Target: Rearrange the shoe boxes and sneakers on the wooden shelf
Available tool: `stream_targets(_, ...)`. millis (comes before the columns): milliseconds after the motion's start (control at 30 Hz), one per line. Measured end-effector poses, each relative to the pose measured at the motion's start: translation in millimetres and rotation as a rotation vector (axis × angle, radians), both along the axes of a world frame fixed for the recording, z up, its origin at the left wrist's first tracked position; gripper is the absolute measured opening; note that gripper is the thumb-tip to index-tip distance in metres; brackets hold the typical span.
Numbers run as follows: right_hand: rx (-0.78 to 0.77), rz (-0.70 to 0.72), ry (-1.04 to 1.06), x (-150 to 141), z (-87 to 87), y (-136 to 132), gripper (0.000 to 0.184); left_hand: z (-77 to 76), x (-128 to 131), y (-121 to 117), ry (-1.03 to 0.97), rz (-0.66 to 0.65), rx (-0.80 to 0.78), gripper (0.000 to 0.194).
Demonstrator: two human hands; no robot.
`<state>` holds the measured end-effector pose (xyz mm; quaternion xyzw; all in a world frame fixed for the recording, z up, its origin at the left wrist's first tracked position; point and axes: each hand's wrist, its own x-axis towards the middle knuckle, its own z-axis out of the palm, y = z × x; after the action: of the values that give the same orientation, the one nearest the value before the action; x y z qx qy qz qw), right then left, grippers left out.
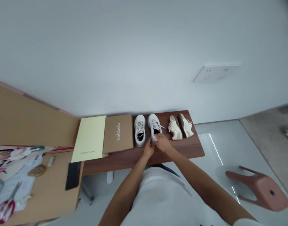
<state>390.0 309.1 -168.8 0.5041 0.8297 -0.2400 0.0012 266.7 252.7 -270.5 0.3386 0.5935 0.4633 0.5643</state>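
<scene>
Both my hands are at the heel end of a white sneaker (153, 121), which stands upright on the brown wooden table with its toe toward the wall. My left hand (149, 148) is closed on the left side of the heel. My right hand (162, 142) grips the heel collar from the right, fingers at the shoe's opening. The matching white sneaker (140, 127) stands just to the left, laces on top, untouched. Farther right lies a pair of cream shoes with brown soles: one cream shoe (175, 128) leans beside the other cream shoe (187, 126).
Left of the sneakers sit a brown shoebox (118, 133) and a pale yellow box (89, 136). The wooden table (181, 149) runs along the wall. A cardboard-coloured desk (48, 191) holds a phone (72, 175) and red-handled scissors (7, 205). A pink stool (264, 191) stands right.
</scene>
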Motion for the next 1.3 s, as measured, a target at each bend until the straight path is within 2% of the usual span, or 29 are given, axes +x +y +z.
stream_targets(133, 0.004, 0.027, -0.080, -9.4, -1.7, 1.8, 0.034, 7.4, 2.3, 6.8, -0.011, 0.004, -0.011, 0.062)
stream_targets(300, -0.026, 0.031, -0.069, -12.3, -19.6, 2.6, 0.033, 13.9, 3.4, 5.7, -0.002, 0.018, -0.044, 0.064)
stream_targets(400, -0.019, 0.046, 0.035, -7.4, -32.3, -1.6, 0.039, 17.7, 4.9, 1.9, 0.039, 0.014, -0.079, 0.067)
stream_targets(500, 0.065, 0.056, 0.225, 9.4, -41.7, -5.5, 0.044, 24.8, 7.4, -1.9, 0.088, 0.014, -0.035, 0.072)
stream_targets(600, 0.206, -0.074, 0.324, 42.8, -47.0, -3.3, 0.040, 36.0, 11.7, -7.4, 0.198, 0.002, 0.008, 0.067)
stream_targets(733, 0.351, -0.367, 0.205, 91.6, -49.7, 11.9, 0.041, 54.4, 25.1, -15.5, 0.372, 0.028, 0.067, 0.058)
stream_targets(833, 0.323, -0.498, 0.087, 108.2, -50.4, 25.1, 0.052, 66.2, 40.6, -16.5, 0.452, 0.039, 0.125, 0.055)
stream_targets(933, 0.234, -0.568, 0.039, 109.3, -50.2, 35.6, 0.059, 72.7, 56.1, -11.9, 0.470, 0.010, 0.159, 0.055)
stream_targets(1067, 0.166, -0.712, 0.143, 110.1, -49.5, 47.7, 0.065, 71.4, 72.9, -2.0, 0.432, -0.060, 0.201, 0.058)
stream_targets(1200, 0.090, -0.870, 0.426, 112.3, -52.0, 55.1, 0.072, 61.0, 87.9, 9.3, 0.358, -0.130, 0.209, 0.064)
stream_targets(1300, 0.012, -0.908, 0.590, 107.5, -57.1, 57.6, 0.068, 51.0, 96.8, 18.4, 0.259, -0.170, 0.197, 0.073)
